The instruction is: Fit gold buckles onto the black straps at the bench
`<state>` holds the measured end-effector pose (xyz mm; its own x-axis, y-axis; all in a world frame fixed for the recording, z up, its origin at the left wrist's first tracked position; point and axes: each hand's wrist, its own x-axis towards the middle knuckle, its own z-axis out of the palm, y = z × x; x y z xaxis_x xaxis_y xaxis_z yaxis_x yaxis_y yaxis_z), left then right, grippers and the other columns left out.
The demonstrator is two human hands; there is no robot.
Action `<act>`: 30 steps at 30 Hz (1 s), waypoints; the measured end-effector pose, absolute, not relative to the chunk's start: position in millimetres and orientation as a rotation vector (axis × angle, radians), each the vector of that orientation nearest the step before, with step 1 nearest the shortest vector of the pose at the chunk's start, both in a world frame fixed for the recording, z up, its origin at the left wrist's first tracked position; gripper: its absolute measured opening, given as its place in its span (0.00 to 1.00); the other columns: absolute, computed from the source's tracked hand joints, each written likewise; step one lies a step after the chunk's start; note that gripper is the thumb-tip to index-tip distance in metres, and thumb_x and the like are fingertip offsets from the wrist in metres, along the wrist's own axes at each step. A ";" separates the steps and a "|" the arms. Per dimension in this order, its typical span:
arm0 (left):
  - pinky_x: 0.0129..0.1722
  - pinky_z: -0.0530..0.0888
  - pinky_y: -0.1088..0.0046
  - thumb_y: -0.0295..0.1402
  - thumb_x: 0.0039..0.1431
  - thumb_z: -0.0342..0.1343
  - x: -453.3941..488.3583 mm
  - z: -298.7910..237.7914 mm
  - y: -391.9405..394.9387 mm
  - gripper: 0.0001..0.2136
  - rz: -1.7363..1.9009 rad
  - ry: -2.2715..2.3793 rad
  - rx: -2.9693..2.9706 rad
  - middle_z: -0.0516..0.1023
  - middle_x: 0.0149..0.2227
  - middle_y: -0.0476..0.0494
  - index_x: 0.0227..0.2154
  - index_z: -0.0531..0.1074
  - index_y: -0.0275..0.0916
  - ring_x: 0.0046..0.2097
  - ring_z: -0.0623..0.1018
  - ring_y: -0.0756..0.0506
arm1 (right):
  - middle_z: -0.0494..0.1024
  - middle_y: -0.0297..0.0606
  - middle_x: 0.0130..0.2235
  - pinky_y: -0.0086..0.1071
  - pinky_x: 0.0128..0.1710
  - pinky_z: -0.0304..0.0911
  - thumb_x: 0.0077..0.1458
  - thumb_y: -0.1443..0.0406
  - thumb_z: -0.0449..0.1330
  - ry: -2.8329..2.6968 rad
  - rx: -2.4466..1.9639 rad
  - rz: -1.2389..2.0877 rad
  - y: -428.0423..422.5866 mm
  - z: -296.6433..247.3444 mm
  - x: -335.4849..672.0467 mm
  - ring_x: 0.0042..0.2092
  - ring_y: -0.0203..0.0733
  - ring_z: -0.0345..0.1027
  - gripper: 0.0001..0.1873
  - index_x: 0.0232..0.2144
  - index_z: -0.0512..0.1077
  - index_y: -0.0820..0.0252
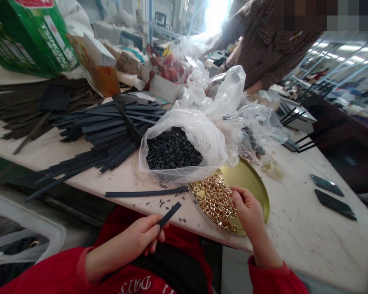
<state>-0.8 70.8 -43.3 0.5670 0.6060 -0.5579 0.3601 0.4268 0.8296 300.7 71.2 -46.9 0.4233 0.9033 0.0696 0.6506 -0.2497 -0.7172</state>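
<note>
My left hand (144, 232) pinches a dark strap (170, 214) near its end, which points up and to the right over the table edge. My right hand (248, 206) is over a round gold tray (260, 183), its fingertips drawn together at a heap of small gold buckles (214, 200); whether a buckle is between them is hidden. Just beyond my left hand, another dark strap (141, 193) lies flat, with a loop near its right end. Behind the tray stands an opened white plastic bag (214, 139) full of small black loops (171, 149).
Bundles of dark straps (110, 130) cover the table's left side, beside a green box (30, 41). Clear plastic bags (257, 122) lie behind the tray. Two phones (334, 204) rest at the right. Across the table stands a person in a checked garment (257, 45).
</note>
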 end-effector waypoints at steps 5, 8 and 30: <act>0.17 0.53 0.79 0.41 0.54 0.43 -2.7 -48.8 66.8 0.11 0.254 1.025 1.298 0.62 0.20 0.54 0.26 0.62 0.38 0.19 0.57 0.54 | 0.74 0.43 0.37 0.35 0.39 0.59 0.55 0.64 0.50 -1.812 -2.010 0.403 86.2 -47.1 275.4 0.38 0.44 0.67 0.11 0.35 0.70 0.60; 0.17 0.53 0.79 0.42 0.54 0.43 -2.0 -42.1 61.4 0.12 0.306 1.040 1.292 0.61 0.19 0.55 0.28 0.63 0.38 0.20 0.57 0.54 | 0.74 0.42 0.37 0.34 0.40 0.57 0.54 0.66 0.52 -1.955 -2.023 0.409 102.5 -48.7 254.0 0.39 0.44 0.67 0.08 0.30 0.71 0.59; 0.27 0.62 0.74 0.41 0.56 0.42 17.0 -15.3 58.6 0.12 0.571 1.123 1.629 0.65 0.20 0.52 0.23 0.61 0.39 0.25 0.66 0.49 | 0.69 0.31 0.22 0.29 0.26 0.57 0.49 0.65 0.54 -1.762 -1.598 0.828 39.9 -32.8 172.3 0.25 0.37 0.63 0.04 0.24 0.63 0.58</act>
<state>17.0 58.6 -15.3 0.4500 0.8787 -0.1594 0.3894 -0.0324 0.9205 172.3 39.9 -32.8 -0.0832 0.9961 0.0301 0.6125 0.0749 -0.7869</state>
